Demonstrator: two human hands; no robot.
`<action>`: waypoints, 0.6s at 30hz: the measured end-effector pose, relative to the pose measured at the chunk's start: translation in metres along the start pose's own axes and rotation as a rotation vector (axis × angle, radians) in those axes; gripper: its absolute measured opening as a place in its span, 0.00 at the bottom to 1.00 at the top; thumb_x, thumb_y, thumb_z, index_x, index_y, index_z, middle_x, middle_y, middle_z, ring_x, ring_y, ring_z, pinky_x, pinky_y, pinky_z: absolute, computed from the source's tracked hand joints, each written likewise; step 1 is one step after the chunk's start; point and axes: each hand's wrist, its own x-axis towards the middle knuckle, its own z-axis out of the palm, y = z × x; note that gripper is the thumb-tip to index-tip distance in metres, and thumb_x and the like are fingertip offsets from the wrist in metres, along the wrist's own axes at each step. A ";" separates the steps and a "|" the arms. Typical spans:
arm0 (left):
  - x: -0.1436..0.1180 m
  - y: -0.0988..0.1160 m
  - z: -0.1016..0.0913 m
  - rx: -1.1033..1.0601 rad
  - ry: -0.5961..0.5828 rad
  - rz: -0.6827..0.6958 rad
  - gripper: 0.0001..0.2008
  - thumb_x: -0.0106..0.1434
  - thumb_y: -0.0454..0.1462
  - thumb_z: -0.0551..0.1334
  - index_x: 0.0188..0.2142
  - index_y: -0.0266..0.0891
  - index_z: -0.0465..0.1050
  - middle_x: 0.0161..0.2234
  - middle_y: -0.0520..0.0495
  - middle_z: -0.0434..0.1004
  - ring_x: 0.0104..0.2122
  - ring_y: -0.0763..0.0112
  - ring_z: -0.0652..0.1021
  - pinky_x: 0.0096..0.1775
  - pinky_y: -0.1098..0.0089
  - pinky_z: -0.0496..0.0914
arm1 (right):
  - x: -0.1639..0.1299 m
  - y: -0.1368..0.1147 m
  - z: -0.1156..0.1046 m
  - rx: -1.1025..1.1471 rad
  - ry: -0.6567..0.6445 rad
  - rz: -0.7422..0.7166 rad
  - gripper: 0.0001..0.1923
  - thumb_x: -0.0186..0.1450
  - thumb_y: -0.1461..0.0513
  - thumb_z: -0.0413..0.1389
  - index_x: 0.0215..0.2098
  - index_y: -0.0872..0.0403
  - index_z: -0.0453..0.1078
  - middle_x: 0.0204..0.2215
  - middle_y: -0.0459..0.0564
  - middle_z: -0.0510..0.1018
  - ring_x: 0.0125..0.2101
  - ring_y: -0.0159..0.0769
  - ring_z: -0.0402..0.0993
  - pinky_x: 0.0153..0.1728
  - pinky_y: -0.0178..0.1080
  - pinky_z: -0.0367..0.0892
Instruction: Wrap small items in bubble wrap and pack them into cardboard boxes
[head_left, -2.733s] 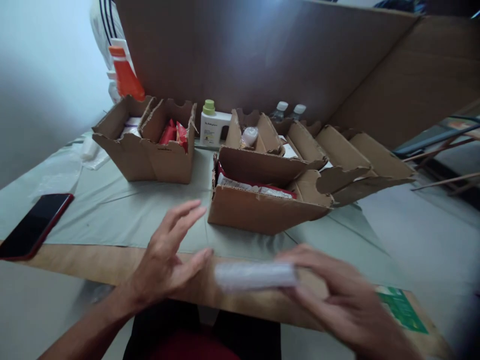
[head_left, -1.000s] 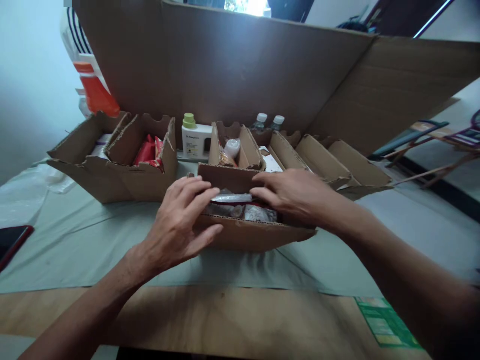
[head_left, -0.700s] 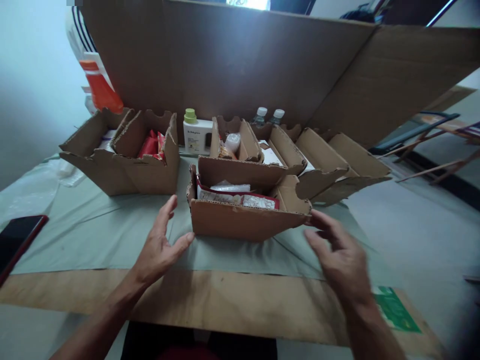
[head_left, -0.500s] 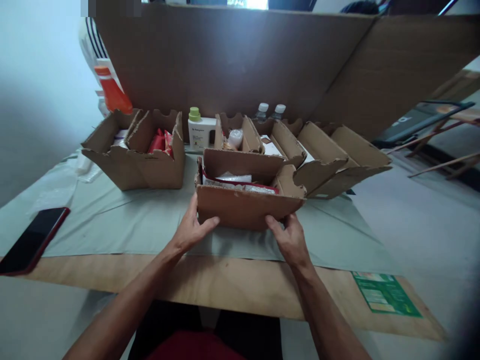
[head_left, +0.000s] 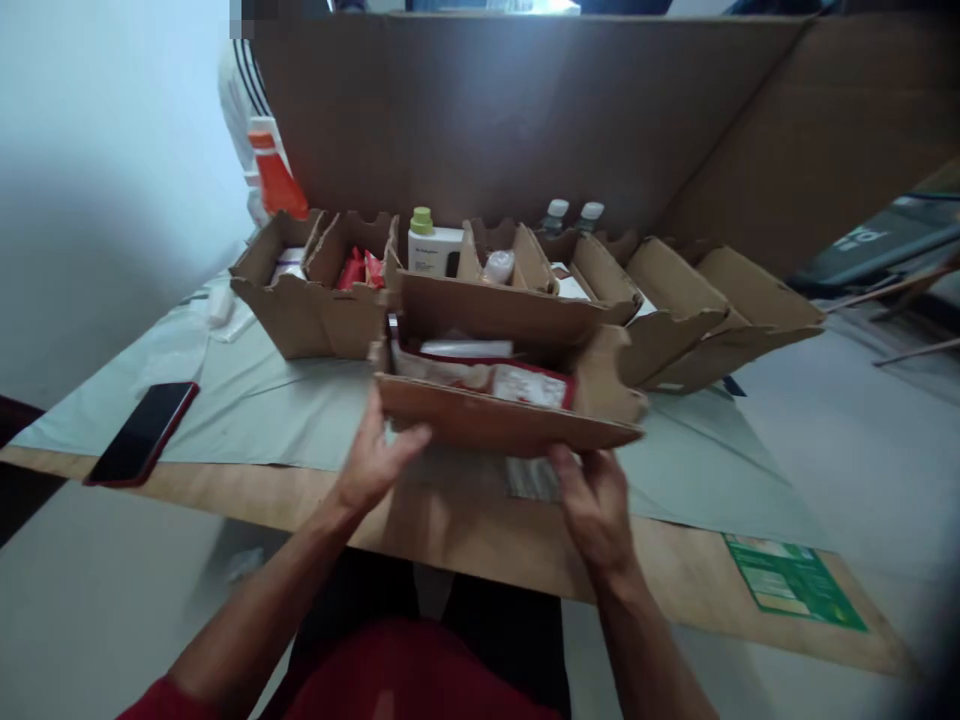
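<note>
Between my two hands is a cardboard box (head_left: 480,415), open at the top and tilted a little toward me. Inside it lie red-edged plastic packets (head_left: 529,385) and a white packet (head_left: 465,349). My left hand (head_left: 379,455) grips the box at its lower left corner, thumb along the front. At the lower right, my right hand (head_left: 596,495) holds the underside, its thumb at the front edge; the other fingers are partly hidden below. A greyish flat patch (head_left: 532,478) shows on the cloth under the box.
Cardboard bins (head_left: 322,320) stand in a row behind, with a white bottle with a green cap (head_left: 435,245) among them. A tall cardboard panel (head_left: 480,120) rises at the back. A phone (head_left: 142,435) lies at left, a green leaflet (head_left: 795,580) at right. An orange bottle (head_left: 279,180) is behind.
The box has come up off the cloth and nearer to me, tipping so more of its packets show. Both hands have moved with it. The camera view has shifted left.
</note>
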 end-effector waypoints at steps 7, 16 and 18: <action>-0.032 -0.010 -0.009 0.045 -0.004 -0.109 0.33 0.66 0.53 0.63 0.64 0.39 0.63 0.60 0.34 0.74 0.62 0.49 0.74 0.63 0.50 0.67 | -0.038 -0.005 0.003 -0.051 0.034 -0.007 0.25 0.72 0.48 0.53 0.61 0.49 0.71 0.57 0.59 0.78 0.61 0.56 0.70 0.62 0.57 0.64; -0.035 -0.006 -0.003 0.107 0.161 -0.034 0.42 0.67 0.50 0.64 0.73 0.44 0.47 0.69 0.35 0.60 0.71 0.50 0.61 0.70 0.45 0.55 | 0.031 0.016 0.052 0.057 -0.006 -0.091 0.35 0.73 0.40 0.42 0.66 0.52 0.64 0.59 0.61 0.75 0.63 0.54 0.68 0.63 0.58 0.63; -0.062 -0.012 0.005 0.158 0.144 -0.042 0.42 0.70 0.47 0.62 0.74 0.46 0.39 0.71 0.35 0.55 0.72 0.49 0.57 0.70 0.44 0.54 | 0.036 0.027 0.059 0.058 -0.047 -0.103 0.36 0.73 0.40 0.41 0.67 0.52 0.62 0.60 0.61 0.74 0.63 0.52 0.68 0.63 0.58 0.63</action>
